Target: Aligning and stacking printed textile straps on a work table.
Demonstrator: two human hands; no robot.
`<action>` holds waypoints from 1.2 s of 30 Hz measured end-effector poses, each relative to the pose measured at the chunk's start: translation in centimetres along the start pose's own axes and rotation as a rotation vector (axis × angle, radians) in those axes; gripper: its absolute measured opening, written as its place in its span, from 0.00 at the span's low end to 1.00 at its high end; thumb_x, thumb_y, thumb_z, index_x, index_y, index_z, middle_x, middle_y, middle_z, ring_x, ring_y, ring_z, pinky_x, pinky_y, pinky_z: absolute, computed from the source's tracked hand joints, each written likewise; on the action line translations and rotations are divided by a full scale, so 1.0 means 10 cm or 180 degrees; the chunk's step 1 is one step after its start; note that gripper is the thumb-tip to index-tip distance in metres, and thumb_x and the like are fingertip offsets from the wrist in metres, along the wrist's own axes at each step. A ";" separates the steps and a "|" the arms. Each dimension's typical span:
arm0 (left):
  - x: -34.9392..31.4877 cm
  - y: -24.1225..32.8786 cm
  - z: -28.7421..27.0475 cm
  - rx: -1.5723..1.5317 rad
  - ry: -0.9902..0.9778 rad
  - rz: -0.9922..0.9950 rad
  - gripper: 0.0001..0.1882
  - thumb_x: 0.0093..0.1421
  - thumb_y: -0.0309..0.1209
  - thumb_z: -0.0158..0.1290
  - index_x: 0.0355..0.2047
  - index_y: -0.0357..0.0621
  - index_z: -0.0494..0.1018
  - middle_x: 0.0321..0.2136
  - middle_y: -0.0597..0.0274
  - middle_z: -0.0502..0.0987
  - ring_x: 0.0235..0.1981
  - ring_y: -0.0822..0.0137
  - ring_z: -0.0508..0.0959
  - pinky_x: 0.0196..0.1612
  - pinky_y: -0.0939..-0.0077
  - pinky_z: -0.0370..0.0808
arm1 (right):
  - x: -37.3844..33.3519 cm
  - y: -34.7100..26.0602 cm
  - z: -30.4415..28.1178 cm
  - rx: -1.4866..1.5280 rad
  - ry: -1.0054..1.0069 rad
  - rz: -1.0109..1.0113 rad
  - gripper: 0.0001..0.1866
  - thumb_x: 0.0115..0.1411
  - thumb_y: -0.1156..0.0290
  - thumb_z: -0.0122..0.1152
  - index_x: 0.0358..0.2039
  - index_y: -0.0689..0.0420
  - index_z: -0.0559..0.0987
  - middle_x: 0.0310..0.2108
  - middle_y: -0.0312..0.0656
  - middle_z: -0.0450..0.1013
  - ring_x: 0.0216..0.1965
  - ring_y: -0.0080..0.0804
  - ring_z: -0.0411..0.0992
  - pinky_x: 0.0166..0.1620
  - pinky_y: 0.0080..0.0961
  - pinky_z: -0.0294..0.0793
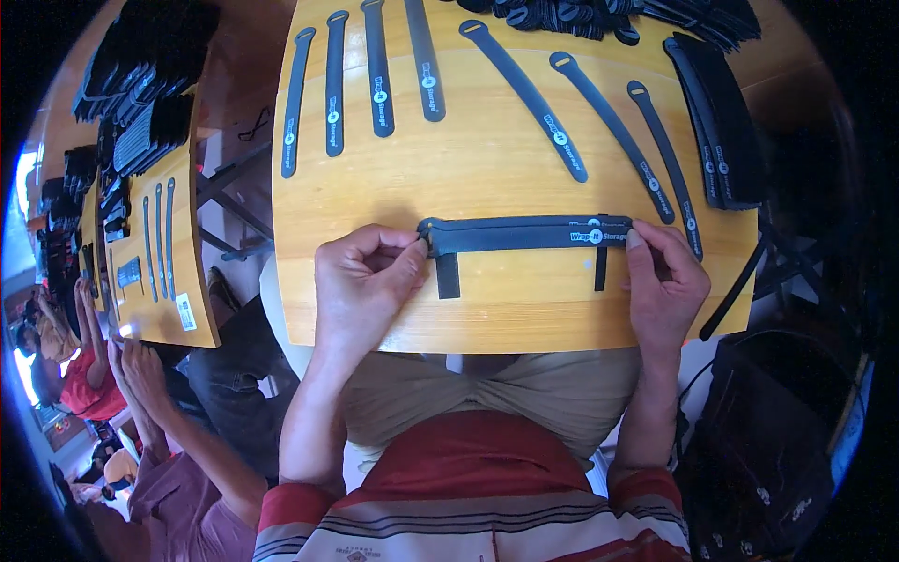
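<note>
A small stack of black hook-and-loop straps (515,234) lies crosswise near the table's front edge, one strap slightly offset from another. My left hand (361,286) pinches the slotted left end between thumb and fingers. At the other end, by the white printing, my right hand (667,276) is closed on the tips with thumb and forefinger. Two short black strips, a left one (449,278) and a right one (600,272), stick out from beneath the stack toward me. How many straps are in the stack I cannot tell.
Single straps of differing lengths lie fanned at the far left (334,84) and right (524,98) of the wooden table (393,323). A thick strap bundle (716,122) stands at the right edge, loose piles (571,14) behind. A co-worker's hands (140,375) show at a left table.
</note>
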State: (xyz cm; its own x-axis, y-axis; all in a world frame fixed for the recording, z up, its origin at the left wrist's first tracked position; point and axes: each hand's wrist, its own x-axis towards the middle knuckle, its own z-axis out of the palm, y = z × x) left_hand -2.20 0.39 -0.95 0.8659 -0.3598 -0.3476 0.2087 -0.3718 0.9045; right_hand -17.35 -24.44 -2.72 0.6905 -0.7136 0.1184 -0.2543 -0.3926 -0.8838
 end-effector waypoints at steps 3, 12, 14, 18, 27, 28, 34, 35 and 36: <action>0.00 0.03 0.01 0.0081 0.0009 -0.0004 0.04 0.64 0.21 0.61 0.33 0.31 0.81 0.22 0.65 0.81 0.23 0.80 0.77 0.27 0.85 0.74 | 0.01 -0.01 0.00 -0.0063 -0.0022 -0.0013 0.05 0.64 0.80 0.65 0.40 0.67 0.84 0.32 0.40 0.78 0.31 0.20 0.74 0.33 0.16 0.73; 0.00 0.02 0.01 0.0219 0.0021 0.0027 0.05 0.64 0.22 0.62 0.33 0.32 0.80 0.22 0.66 0.80 0.23 0.81 0.77 0.28 0.85 0.74 | 0.00 0.00 -0.02 -0.0014 -0.0066 0.0055 0.06 0.63 0.81 0.64 0.40 0.67 0.83 0.32 0.40 0.78 0.31 0.21 0.74 0.33 0.17 0.72; 0.00 0.02 0.02 0.0202 0.0015 0.0025 0.05 0.64 0.22 0.62 0.33 0.32 0.80 0.22 0.66 0.80 0.23 0.81 0.77 0.28 0.85 0.74 | 0.01 0.00 -0.02 -0.0023 -0.0054 0.0058 0.06 0.63 0.81 0.64 0.40 0.67 0.83 0.32 0.40 0.78 0.31 0.21 0.74 0.33 0.17 0.72; 0.00 0.03 0.01 0.0192 0.0023 0.0018 0.05 0.64 0.22 0.62 0.33 0.31 0.81 0.23 0.66 0.80 0.23 0.81 0.77 0.29 0.85 0.74 | 0.01 -0.01 -0.01 -0.0064 -0.0049 0.0036 0.06 0.63 0.81 0.64 0.40 0.67 0.83 0.32 0.41 0.78 0.31 0.22 0.75 0.34 0.18 0.73; 0.01 0.01 0.01 0.0157 -0.0020 0.0005 0.04 0.63 0.22 0.63 0.33 0.31 0.81 0.23 0.66 0.81 0.24 0.81 0.77 0.29 0.85 0.74 | 0.01 -0.03 0.00 -0.0049 -0.0018 -0.0024 0.05 0.63 0.82 0.64 0.39 0.67 0.83 0.32 0.41 0.78 0.31 0.21 0.74 0.33 0.17 0.72; 0.00 0.01 0.01 0.0160 -0.0014 0.0007 0.04 0.63 0.22 0.63 0.33 0.31 0.81 0.23 0.66 0.81 0.24 0.81 0.77 0.29 0.85 0.74 | 0.01 -0.03 0.00 -0.0044 -0.0020 -0.0027 0.05 0.63 0.82 0.64 0.39 0.67 0.83 0.32 0.41 0.78 0.31 0.21 0.74 0.33 0.17 0.72; 0.01 -0.01 0.01 0.0184 -0.0002 0.0031 0.05 0.63 0.22 0.63 0.33 0.32 0.81 0.23 0.67 0.81 0.24 0.81 0.76 0.29 0.85 0.74 | 0.01 -0.01 0.00 -0.0008 -0.0029 -0.0036 0.05 0.63 0.81 0.64 0.39 0.67 0.83 0.33 0.40 0.78 0.30 0.21 0.74 0.32 0.17 0.72; 0.01 -0.03 0.01 0.0223 0.0020 0.0150 0.04 0.63 0.22 0.63 0.32 0.32 0.81 0.22 0.66 0.80 0.22 0.80 0.76 0.26 0.86 0.73 | 0.01 -0.02 -0.01 -0.0036 -0.0044 -0.0054 0.05 0.63 0.81 0.64 0.39 0.67 0.83 0.33 0.40 0.78 0.30 0.21 0.74 0.32 0.17 0.72; 0.02 -0.05 0.01 0.0259 0.0035 0.0269 0.04 0.64 0.21 0.62 0.32 0.33 0.80 0.21 0.66 0.80 0.20 0.80 0.77 0.23 0.86 0.72 | 0.01 -0.02 -0.01 -0.0071 -0.0056 -0.0070 0.05 0.63 0.81 0.64 0.39 0.67 0.83 0.33 0.40 0.78 0.30 0.21 0.74 0.32 0.17 0.72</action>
State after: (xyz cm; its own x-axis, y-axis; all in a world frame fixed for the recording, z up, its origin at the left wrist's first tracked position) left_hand -2.23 0.39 -1.46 0.8839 -0.3835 -0.2679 0.0976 -0.4089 0.9073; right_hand -17.29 -24.50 -2.49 0.7079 -0.6944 0.1295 -0.2538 -0.4211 -0.8708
